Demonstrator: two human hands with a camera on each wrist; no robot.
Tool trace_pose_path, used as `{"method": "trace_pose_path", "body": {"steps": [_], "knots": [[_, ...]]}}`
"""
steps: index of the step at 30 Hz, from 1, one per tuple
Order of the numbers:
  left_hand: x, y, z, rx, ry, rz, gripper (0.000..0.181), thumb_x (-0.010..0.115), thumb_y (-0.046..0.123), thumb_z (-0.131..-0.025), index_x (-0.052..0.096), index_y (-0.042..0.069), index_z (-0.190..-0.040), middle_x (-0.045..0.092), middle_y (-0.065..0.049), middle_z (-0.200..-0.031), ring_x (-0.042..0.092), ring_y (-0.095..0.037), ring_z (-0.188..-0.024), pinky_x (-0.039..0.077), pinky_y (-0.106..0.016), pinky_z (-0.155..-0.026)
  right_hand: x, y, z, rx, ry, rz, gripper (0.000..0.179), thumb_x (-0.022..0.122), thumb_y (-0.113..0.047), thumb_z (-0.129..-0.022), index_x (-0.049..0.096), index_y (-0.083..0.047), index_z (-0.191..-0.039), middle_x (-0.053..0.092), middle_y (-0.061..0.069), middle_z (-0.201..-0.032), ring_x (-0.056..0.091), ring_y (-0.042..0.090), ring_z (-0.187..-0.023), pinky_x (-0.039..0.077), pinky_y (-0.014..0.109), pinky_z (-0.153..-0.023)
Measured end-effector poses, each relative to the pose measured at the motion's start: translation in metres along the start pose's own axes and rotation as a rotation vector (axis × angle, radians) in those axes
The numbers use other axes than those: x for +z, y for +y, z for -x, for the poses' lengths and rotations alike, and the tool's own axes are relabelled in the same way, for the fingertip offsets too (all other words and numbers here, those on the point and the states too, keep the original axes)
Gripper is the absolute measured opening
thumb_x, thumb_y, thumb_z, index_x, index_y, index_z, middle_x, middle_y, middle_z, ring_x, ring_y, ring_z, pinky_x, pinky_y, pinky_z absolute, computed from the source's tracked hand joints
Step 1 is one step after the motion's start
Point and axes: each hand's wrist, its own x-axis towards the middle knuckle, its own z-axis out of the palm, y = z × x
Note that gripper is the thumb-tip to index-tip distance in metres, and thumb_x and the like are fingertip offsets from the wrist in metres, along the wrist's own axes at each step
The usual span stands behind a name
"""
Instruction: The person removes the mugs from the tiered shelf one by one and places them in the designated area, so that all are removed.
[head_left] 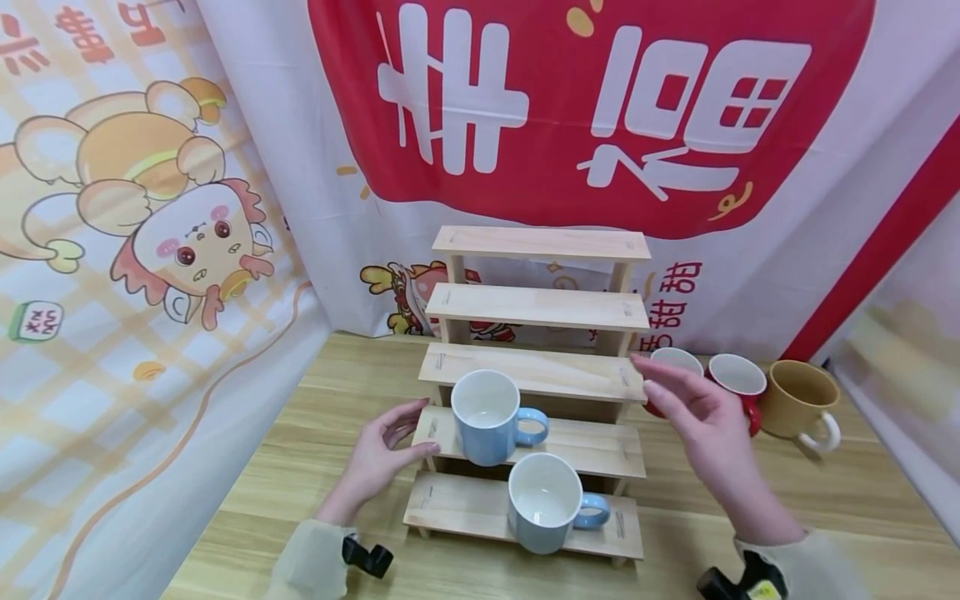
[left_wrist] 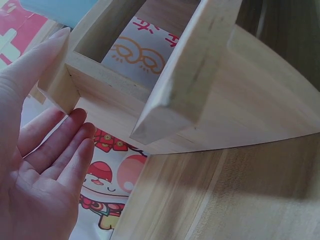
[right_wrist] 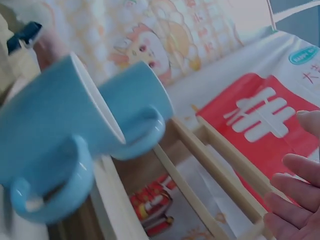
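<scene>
Two of five mugs appear placed: a cylindrical, pale-blue ceramic-looking mug (head_left: 486, 437) just right of the left hand (head_left: 382, 450), and a matching white-lined mug (head_left: 543, 517) lower down, both on a pale wooden stepped rack (head_left: 536, 304). Beside and beyond the right hand (head_left: 708, 417) — off the rack — a tan mug with a white handle (head_left: 797, 408) and two red, white-lined mugs (head_left: 738, 375) seem left. The right hand's fingers are parted, holding nothing; the left thumb and fingers lie apart around a step's end, contact uncertain. The right hand partly hides the red mugs; its wrist view crops it.
</scene>
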Motion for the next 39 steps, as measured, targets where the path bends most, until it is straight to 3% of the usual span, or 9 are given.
{"method": "trace_pose_path", "body": {"steps": [5,14,19,26,39], "knots": [[0.000,0.000,0.000,0.001,0.001,0.003,0.073,0.091,0.021,-0.077,0.057,0.010,-0.141,0.056,-0.004,-0.145,0.053,-0.026,-0.131,0.043,-0.030,-0.111,0.022,0.000,0.006,-0.028,-0.091,-0.093,0.031,0.064,-0.016,-0.103,0.067,-0.006,-0.131,0.068,0.006,-0.131,0.061,0.014,-0.121,0.052,0.021,-0.097],[0.000,-0.001,0.002,-0.002,-0.002,0.005,0.074,0.091,0.021,-0.077,0.057,0.011,-0.142,0.056,-0.004,-0.145,0.053,-0.026,-0.131,0.043,-0.031,-0.111,0.054,0.007,0.014,0.062,-0.235,-0.158,0.030,0.068,-0.019,-0.100,0.070,-0.010,-0.128,0.068,0.003,-0.130,0.062,0.021,-0.121,0.053,0.027,-0.099],[0.000,-0.001,0.002,-0.005,0.001,0.003,0.075,0.091,0.022,-0.077,0.056,0.011,-0.142,0.056,-0.005,-0.144,0.053,-0.027,-0.131,0.043,-0.032,-0.111,0.066,0.011,0.013,0.110,-0.292,-0.138,0.034,0.070,-0.022,-0.099,0.069,-0.009,-0.130,0.067,0.005,-0.131,0.061,0.020,-0.122,0.051,0.026,-0.100],[0.000,0.001,0.002,-0.017,0.003,0.000,0.076,0.091,0.022,-0.076,0.056,0.011,-0.142,0.055,-0.005,-0.145,0.053,-0.027,-0.131,0.043,-0.032,-0.111,0.077,0.014,0.005,0.191,-0.324,-0.128,0.040,0.074,-0.033,-0.096,0.069,-0.012,-0.129,0.069,0.001,-0.127,0.063,0.019,-0.119,0.053,0.028,-0.100],[0.000,-0.001,0.001,-0.009,-0.004,-0.008,0.076,0.092,0.023,-0.076,0.056,0.011,-0.143,0.055,-0.005,-0.145,0.053,-0.027,-0.131,0.043,-0.032,-0.111,0.092,0.012,-0.009,0.196,-0.358,-0.083,0.035,0.069,-0.037,-0.099,0.073,-0.011,-0.122,0.073,0.004,-0.115,0.066,0.022,-0.110,0.057,0.036,-0.094]]}}
